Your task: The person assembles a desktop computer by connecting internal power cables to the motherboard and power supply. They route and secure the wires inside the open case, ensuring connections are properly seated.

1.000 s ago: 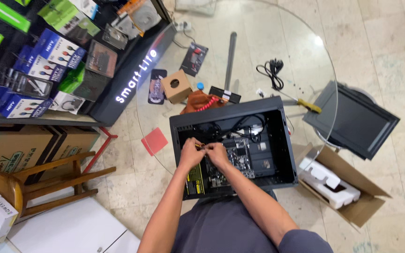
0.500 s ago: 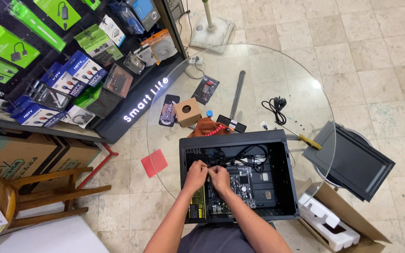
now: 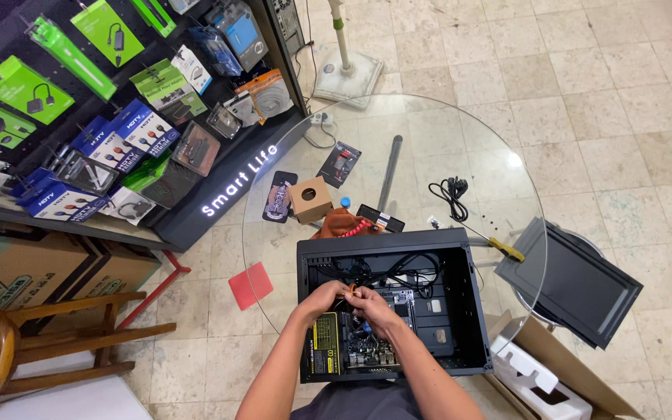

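Note:
An open black computer case (image 3: 468, 311) lies on a round glass table (image 3: 429, 132). Inside it sit a green circuit board, black cables and a black power supply (image 3: 325, 346) with a yellow label. My left hand (image 3: 322, 299) and my right hand (image 3: 367, 306) meet over the middle of the case. Their fingertips pinch a small orange-tipped cable connector (image 3: 351, 291) between them. Which hand carries it I cannot tell for sure; both touch it.
Beyond the case lie a small cardboard box (image 3: 310, 199), an orange cloth, a coiled black cord (image 3: 451, 194) and a yellow-handled screwdriver (image 3: 499, 247). The case's side panel (image 3: 577, 284) rests at right. A product shelf stands at left, a wooden stool (image 3: 48, 334) beside it.
The view has shifted, so the case sits lower in the picture. My hands stay together at the same spot inside the case, still working the small connector.

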